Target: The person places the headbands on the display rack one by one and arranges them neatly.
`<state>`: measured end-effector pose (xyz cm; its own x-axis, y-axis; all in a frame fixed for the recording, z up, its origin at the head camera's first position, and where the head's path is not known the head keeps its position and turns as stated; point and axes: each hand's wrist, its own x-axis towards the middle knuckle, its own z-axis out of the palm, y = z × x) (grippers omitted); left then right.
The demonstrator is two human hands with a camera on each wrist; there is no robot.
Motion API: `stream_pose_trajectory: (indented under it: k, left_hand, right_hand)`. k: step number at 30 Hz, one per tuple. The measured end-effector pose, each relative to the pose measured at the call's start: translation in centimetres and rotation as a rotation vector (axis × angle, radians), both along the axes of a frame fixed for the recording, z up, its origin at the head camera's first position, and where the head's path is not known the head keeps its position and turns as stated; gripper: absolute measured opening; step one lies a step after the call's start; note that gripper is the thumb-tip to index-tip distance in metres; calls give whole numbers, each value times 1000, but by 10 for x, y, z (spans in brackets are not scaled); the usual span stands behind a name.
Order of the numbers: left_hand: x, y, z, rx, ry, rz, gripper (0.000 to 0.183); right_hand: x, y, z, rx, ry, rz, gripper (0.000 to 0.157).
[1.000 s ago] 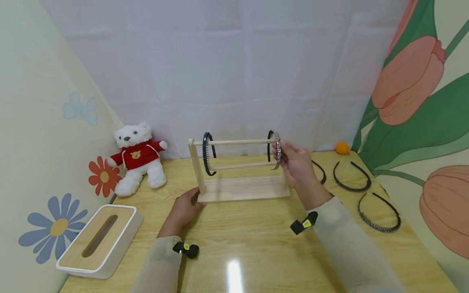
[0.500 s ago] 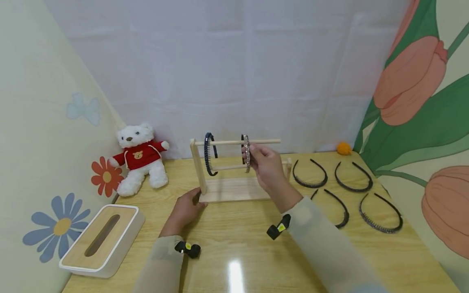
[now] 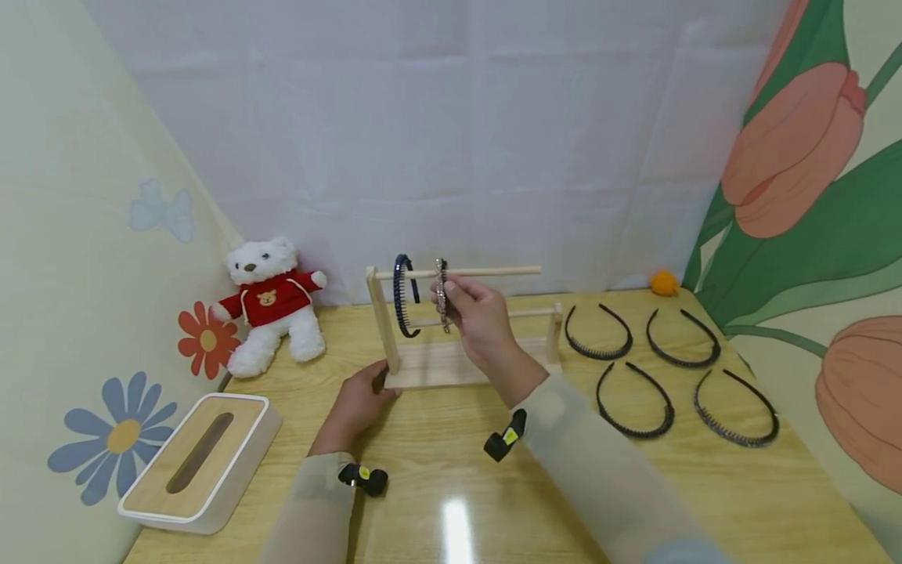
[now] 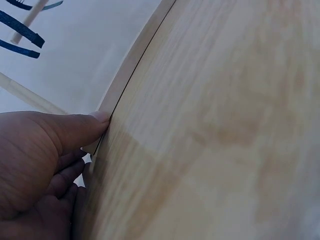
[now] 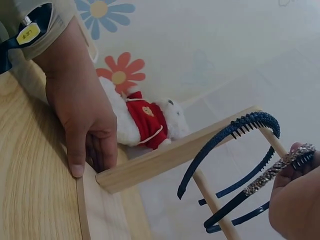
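A wooden headband rack stands on the table, with two horizontal rods and a flat base. My left hand grips the left end of its base; in the left wrist view the thumb lies on the front edge, the other fingers behind the end. My right hand pinches a glittery silver headband that loops over the upper rod. The right wrist view shows this headband's dark toothed arms around the rods. Left of it, a dark blue toothed headband hangs by the left post.
Several dark headbands, one of them a toothed headband, lie on the table to the right. A white bear in a red top sits at back left, a tissue box nearer. An orange object lies far right.
My right hand has slid the glittery headband leftward along the upper rod, from its right end to near the blue one. My left hand stays at the base.
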<state>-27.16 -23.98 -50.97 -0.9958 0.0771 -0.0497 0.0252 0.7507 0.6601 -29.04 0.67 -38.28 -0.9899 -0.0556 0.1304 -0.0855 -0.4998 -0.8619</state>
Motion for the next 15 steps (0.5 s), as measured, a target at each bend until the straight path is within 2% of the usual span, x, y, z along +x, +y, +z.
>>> stream_pose_trajectory:
  k: [6, 15]
  left_hand:
    - [0, 1, -1, -14, 6, 0, 65]
    - [-1, 0, -2, -16, 5, 1, 65]
  right_hand:
    - [-3, -9, -3, -13, -19, -13, 27]
    - [-7, -18, -4, -16, -25, -78, 22]
